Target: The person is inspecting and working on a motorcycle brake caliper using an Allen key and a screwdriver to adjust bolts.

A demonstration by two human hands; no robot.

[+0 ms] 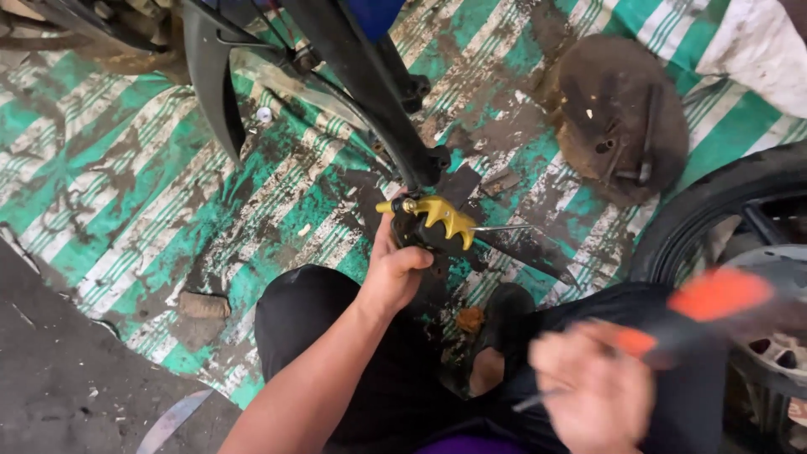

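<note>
At the far left, bare dark floor (50,370) borders our green-and-white striped mat (109,168), which gives the widest open room. Our left hand (393,271) is closed around the gold brake caliper (437,219), just below the black fork leg (370,92); the caliper looks heavy, rigid metal, probably greasy, best held by its body. Our right hand (588,391), blurred, grips an orange-handled tool (714,298), light and stiff. Farther right, the rusty disc (622,118) and the tyre (714,210) crowd that side.
</note>
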